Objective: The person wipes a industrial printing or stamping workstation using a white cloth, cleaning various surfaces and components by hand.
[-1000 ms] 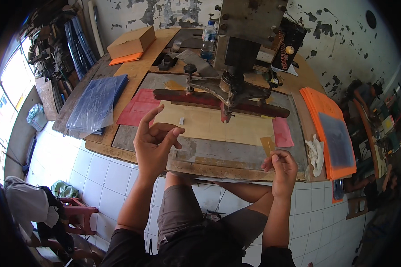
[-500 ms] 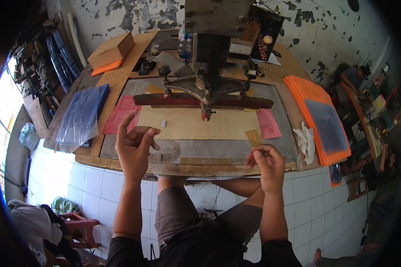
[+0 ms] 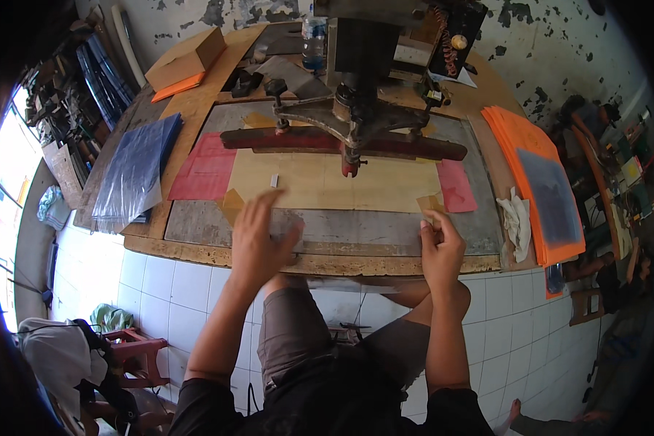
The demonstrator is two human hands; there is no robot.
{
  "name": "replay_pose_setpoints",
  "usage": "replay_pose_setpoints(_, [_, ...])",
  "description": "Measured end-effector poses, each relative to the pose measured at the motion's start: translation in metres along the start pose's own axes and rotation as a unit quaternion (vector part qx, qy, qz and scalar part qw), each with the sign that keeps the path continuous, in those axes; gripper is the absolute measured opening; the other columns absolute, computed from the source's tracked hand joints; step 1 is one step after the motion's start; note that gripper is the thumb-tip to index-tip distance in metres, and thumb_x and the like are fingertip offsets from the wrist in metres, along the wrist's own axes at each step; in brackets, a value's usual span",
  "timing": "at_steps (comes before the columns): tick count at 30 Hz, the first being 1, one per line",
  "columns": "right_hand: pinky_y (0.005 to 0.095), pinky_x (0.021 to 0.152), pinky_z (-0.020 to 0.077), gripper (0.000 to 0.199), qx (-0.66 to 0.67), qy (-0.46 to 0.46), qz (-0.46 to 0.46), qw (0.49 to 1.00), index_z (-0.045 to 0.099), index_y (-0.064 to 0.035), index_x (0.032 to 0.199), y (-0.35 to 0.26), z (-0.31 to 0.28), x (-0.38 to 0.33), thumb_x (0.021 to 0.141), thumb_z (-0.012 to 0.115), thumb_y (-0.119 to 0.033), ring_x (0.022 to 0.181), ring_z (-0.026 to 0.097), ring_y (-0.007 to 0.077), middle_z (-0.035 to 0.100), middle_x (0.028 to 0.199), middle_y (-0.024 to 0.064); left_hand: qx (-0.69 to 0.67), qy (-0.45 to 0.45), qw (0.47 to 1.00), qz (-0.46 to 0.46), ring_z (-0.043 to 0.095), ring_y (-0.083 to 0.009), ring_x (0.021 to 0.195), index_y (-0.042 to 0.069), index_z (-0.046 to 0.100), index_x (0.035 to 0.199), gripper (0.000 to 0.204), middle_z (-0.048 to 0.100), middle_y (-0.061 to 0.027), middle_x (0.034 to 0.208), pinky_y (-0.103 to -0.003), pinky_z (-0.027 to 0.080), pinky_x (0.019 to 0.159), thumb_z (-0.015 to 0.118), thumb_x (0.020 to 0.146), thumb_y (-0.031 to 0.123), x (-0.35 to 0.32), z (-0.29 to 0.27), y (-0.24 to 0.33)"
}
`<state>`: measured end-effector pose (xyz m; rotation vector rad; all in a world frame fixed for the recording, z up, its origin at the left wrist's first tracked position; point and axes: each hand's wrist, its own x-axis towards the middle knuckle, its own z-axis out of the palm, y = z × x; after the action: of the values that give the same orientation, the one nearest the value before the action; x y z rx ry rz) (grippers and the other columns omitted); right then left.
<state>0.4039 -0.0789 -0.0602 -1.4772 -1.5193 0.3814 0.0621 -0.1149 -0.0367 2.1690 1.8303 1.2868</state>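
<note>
A pale yellow sheet (image 3: 320, 182) lies on the grey press bed (image 3: 356, 232), between pink pieces at its left and right ends. My left hand (image 3: 258, 240) is just off the sheet's near left corner, fingers apart and a little blurred, with nothing seen in it. Beside those fingers a piece of brown tape (image 3: 230, 206) lies at that corner. At the near right corner, my right hand (image 3: 443, 251) pinches another piece of brown tape (image 3: 430, 203) between thumb and fingers. A small white piece (image 3: 274, 180) rests on the sheet.
Over the sheet hangs the press head with its dark red crossbar (image 3: 312, 142). Blue plastic-covered sheets (image 3: 138, 167) lie to the left, orange folders (image 3: 538, 182) to the right, with a crumpled white cloth (image 3: 516, 225) next to them. A cardboard box (image 3: 185, 58) stands far left.
My left hand has swung right and its fingers have spread; brown tape now shows at the near left corner. The tape in my right hand has come down to the near right corner.
</note>
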Motion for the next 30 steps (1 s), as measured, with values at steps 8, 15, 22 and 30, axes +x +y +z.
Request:
replay_pose_setpoints(8, [0.0405,0.082,0.0566,0.024,-0.122,-0.046,-0.004,0.991,0.084,-0.0035,0.124,-0.004,0.005,0.024,0.109,0.078,-0.021,0.094,0.073,0.0238,0.077,0.11,0.0122,0.1,-0.188,0.972,0.095,0.047,-0.033,0.162,0.008,0.066,0.157,0.064,0.057,-0.0132,0.17,-0.06,0.022,0.139,0.073,0.106,0.046,-0.027,0.007,0.008])
replay_pose_setpoints(15, [0.0519,0.127,0.04,0.036,-0.158,-0.129,-0.207,0.957,0.079,-0.0094,0.14,0.012,-0.003,0.038,0.111,0.072,-0.03,0.152,0.055,0.0339,0.072,0.149,0.0096,0.085,-0.188,0.973,0.107,0.046,-0.0342,0.163,0.006,0.064,0.158,0.068,0.056,-0.015,0.169,-0.062,0.019,0.141,0.07,0.108,0.051,0.011,0.019,-0.012])
replay_pose_setpoints(22, [0.0513,0.132,0.0344,0.039,-0.146,-0.168,-0.217,0.95,0.077,-0.0085,0.144,0.011,-0.003,0.036,0.111,0.071,-0.029,0.158,0.052,0.0352,0.069,0.158,0.0084,0.099,-0.2,0.97,0.095,0.043,-0.0345,0.166,0.006,0.06,0.162,0.073,0.053,-0.016,0.173,-0.061,0.012,0.143,0.068,0.107,0.053,0.022,0.014,-0.026])
replay_pose_setpoints(30, [0.051,0.132,0.0365,0.04,-0.149,-0.189,-0.223,0.945,0.078,-0.0065,0.142,0.008,-0.005,0.034,0.11,0.072,-0.031,0.158,0.052,0.0357,0.068,0.161,0.0085,0.066,-0.216,0.972,0.072,0.036,-0.0338,0.17,0.007,0.053,0.169,0.075,0.047,-0.0157,0.179,-0.061,0.004,0.143,0.064,0.11,0.052,0.021,0.011,-0.03])
